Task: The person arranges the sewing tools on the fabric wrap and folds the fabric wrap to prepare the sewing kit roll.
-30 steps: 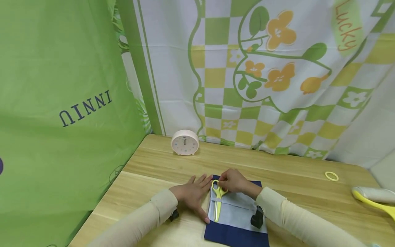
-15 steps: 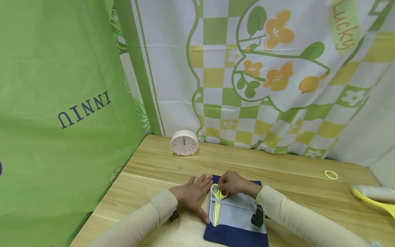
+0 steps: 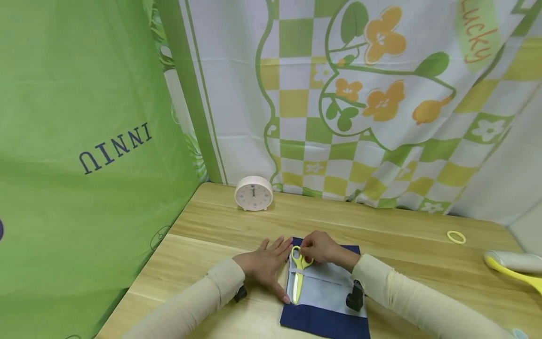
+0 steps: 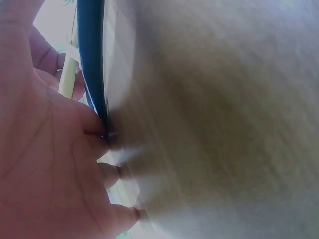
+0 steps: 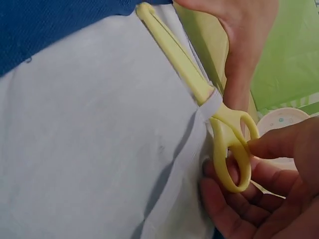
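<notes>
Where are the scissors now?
In the head view, the scissors lie on the left of the cloth, under a strap, held by the right hand.

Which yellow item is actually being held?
The scissors, pinched by the right hand. The yellow ring and yellow-handled white cylinder lie on the table, off to the right, untouched.

Wooden table (image 3: 394,230) with pink clock (image 3: 254,195), cloth case (image 3: 325,295), yellow ring (image 3: 458,242), roller (image 3: 515,262)

left sleeve (image 3: 195,296): cream, long, seamed cuff | right sleeve (image 3: 419,296): same | wrist cameras (image 3: 355,297): small, black
</notes>
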Demonstrator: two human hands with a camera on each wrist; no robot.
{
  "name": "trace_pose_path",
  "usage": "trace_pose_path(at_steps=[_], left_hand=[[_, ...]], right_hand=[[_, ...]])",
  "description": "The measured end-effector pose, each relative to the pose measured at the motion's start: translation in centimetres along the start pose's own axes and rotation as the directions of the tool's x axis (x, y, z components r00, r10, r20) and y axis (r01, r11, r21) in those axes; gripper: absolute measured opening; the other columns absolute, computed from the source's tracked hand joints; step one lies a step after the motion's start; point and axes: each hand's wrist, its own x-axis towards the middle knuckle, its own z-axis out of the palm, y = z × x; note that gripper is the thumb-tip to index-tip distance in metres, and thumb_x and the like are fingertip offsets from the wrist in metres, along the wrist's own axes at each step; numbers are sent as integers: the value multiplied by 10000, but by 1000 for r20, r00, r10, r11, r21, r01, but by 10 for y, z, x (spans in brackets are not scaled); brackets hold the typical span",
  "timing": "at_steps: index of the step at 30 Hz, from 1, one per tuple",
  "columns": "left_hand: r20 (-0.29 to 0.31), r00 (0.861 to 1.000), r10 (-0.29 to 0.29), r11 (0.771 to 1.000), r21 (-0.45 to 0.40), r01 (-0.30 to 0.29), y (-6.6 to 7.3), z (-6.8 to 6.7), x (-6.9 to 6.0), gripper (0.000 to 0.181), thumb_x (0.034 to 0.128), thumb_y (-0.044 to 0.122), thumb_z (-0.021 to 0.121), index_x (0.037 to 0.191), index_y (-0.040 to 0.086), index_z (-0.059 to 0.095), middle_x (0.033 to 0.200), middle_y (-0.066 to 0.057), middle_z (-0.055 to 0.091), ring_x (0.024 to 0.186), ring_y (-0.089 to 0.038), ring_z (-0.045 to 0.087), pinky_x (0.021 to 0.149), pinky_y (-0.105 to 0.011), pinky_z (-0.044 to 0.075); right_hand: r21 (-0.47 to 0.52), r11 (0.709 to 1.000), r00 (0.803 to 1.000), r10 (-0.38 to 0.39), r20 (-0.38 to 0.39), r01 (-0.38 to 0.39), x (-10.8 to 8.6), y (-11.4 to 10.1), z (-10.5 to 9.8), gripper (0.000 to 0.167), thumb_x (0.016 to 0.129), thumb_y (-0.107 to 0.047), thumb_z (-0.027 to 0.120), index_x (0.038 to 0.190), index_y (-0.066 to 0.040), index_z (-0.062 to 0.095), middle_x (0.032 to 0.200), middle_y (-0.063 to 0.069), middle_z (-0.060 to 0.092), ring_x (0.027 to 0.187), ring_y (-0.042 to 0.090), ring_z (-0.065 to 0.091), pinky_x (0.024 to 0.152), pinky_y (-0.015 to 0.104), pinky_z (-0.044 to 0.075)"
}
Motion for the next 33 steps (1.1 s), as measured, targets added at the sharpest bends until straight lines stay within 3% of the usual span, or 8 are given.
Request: trace_pose_path(at_steps=[3,7,11,16,24,33], left_hand=[[0,1000,-2,1000,-2,2,1,0,0,1360,682,832,682,1619,74,52,1706,-74,-101,1582,-331,-46,1242,-625,83],[-1,1000,-5,1000,0,5,1,0,0,1362,668,829,697,1621,82,72,1709,-61,-88,1583,-330,-45,1240,-631,87],[-2,1000,1,1000,0,-1,2,-1,1,1371,666,828,700,1619,74,67,1708,-65,-95,1582,-337,-50,1235,-641,83],[11,1000,-2,1000,16,2,4,-2,0,1382,668,842,683,1617,62,51,1701,-86,-118,1579,-343,-58,1235,-641,74],[19,1000,-12,999,38,11,4,-3,1,1373,670,847,676,1619,75,52,1706,-86,-90,1583,-336,-36,1231,-643,111],[10,1000,-22,998,62,21,3,-2,2,1373,660,862,667,1621,85,70,1710,-71,-76,1585,-323,-31,1234,-633,124]], right_hand=[[-11,1000,999,-27,39,28,0,1,-2,160,918,-125,684,764,-113,726,627,-2,668,553,109,592,495,214,465],[-44,991,986,-118,117,124,1,3,-6,164,911,-121,694,755,-92,734,634,29,701,536,93,594,482,206,457],[-103,978,979,-170,110,182,0,6,-11,181,916,-115,687,741,-86,725,635,27,700,536,68,562,493,206,434],[-100,977,978,-180,105,190,1,9,-13,169,922,-124,692,764,-79,729,645,22,691,559,60,545,515,211,424],[40,984,972,-179,150,175,4,10,-7,159,943,-145,673,820,-61,728,668,44,688,563,93,533,507,214,415],[-10,993,987,-113,117,115,1,2,-3,159,932,-149,690,789,-102,741,653,24,706,560,108,598,499,225,470]])
